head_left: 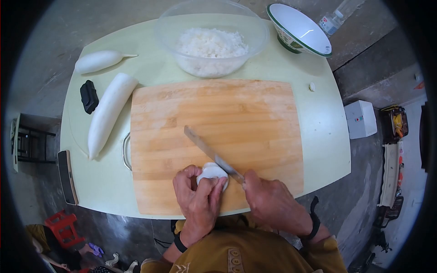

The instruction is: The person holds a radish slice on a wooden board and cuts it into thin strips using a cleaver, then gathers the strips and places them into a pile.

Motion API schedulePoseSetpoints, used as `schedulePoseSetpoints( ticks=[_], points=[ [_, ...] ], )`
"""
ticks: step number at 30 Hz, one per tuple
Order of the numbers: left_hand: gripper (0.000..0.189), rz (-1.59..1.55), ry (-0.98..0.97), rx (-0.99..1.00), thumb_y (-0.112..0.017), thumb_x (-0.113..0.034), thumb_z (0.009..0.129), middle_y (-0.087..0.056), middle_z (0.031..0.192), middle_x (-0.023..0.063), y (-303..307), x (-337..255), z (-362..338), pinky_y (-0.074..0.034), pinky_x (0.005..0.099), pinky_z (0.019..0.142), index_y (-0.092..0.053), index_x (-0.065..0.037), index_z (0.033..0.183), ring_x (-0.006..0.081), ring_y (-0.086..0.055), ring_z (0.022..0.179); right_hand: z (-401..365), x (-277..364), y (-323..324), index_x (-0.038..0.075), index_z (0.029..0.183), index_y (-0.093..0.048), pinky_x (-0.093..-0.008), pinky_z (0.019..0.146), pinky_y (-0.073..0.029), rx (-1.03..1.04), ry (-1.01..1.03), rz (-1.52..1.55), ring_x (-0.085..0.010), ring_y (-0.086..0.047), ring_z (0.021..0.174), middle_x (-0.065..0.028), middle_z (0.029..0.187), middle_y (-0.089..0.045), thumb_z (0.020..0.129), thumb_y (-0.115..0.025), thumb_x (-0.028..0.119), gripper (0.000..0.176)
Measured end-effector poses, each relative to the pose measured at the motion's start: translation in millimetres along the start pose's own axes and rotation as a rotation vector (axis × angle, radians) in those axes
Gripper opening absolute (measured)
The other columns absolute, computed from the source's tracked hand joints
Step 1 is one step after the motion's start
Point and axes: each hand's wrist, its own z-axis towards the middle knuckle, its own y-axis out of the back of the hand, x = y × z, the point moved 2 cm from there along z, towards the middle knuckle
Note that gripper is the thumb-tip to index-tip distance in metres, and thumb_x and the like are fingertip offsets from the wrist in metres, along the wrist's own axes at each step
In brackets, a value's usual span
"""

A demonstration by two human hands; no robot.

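Observation:
On the near part of the wooden cutting board (160, 123), my left hand (196, 200) is closed around a piece of white radish (212, 170), fingertips bent over its sides. My right hand (275, 202) grips a knife (205, 146) by its handle, which the fingers mostly hide. The blade runs up and left across the board, its near part right at the radish's right edge. Two whole white radishes lie left of the board, a large one (111, 111) and a smaller one (98, 62).
Behind the board stands a clear plastic bowl (186, 66) holding shredded white radish (214, 43). A green-rimmed bowl (301, 27) sits tilted at the back right. A black object (89, 96) and a phone (67, 177) lie on the left. A radish scrap (312, 87) is on the right.

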Motion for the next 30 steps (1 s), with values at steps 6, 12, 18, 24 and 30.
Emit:
schedulePoseSetpoints(
  ticks=[6, 12, 18, 24, 30],
  points=[
    [0.021, 0.021, 0.011, -0.007, -0.081, -0.004, 0.068, -0.048, 0.096, 0.0159, -1.1, 1.5, -1.8, -0.048, 0.0342, 0.069, -0.062, 0.0, 0.076, 0.0272, -0.055, 0.085, -14.3, 7.2, 12.9, 0.0, 0.089, -0.039, -0.0475, 0.051, -0.042, -0.002, -0.034, 0.087, -0.0411, -0.055, 0.058, -0.0198, 0.066, -0.055, 0.087, -0.051, 0.003, 0.013],
    [0.022, -0.006, -0.015, -0.039, -0.081, -0.009, 0.068, -0.053, 0.092, 0.0143, -2.1, 1.1, -1.2, -0.037, 0.0392, 0.075, -0.061, -0.005, 0.078, 0.0275, -0.05, 0.083, -19.7, 10.3, 13.0, 0.001, 0.088, -0.038, -0.0467, 0.05, -0.045, -0.013, 0.004, 0.029, -0.0403, -0.057, 0.06, -0.0193, 0.07, -0.057, 0.082, -0.053, 0.0, 0.017],
    [0.019, 0.032, -0.006, -0.015, -0.081, -0.004, 0.068, -0.048, 0.095, 0.0152, -0.8, 0.1, -0.3, -0.048, 0.035, 0.069, -0.063, -0.001, 0.076, 0.0271, -0.055, 0.085, -28.1, 10.8, 16.8, 0.0, 0.088, -0.038, -0.0483, 0.049, -0.046, 0.005, 0.001, -0.035, -0.041, -0.058, 0.057, -0.0207, 0.067, -0.058, 0.081, -0.052, 0.0, 0.015],
    [0.019, 0.041, 0.019, 0.021, -0.08, -0.002, 0.068, -0.047, 0.095, 0.0159, 1.2, -2.0, 1.2, -0.048, 0.0354, 0.069, -0.062, 0.0, 0.076, 0.0282, -0.055, 0.084, -31.1, 9.8, 19.1, 0.0, 0.086, -0.039, -0.0474, 0.046, -0.041, 0.005, -0.013, -0.059, -0.04, -0.055, 0.052, -0.019, 0.057, -0.053, 0.089, -0.052, 0.004, 0.014],
    [0.02, -0.01, 0.053, 0.016, -0.08, -0.001, 0.068, -0.046, 0.096, 0.0168, 0.4, -2.5, 0.6, -0.049, 0.0359, 0.07, -0.061, -0.001, 0.076, 0.029, -0.055, 0.085, -10.9, 10.4, 14.5, 0.0, 0.086, -0.039, -0.0471, 0.049, -0.043, 0.046, 0.003, -0.056, -0.0408, -0.056, 0.056, -0.0197, 0.061, -0.055, 0.084, -0.054, 0.001, 0.015]
  ],
)
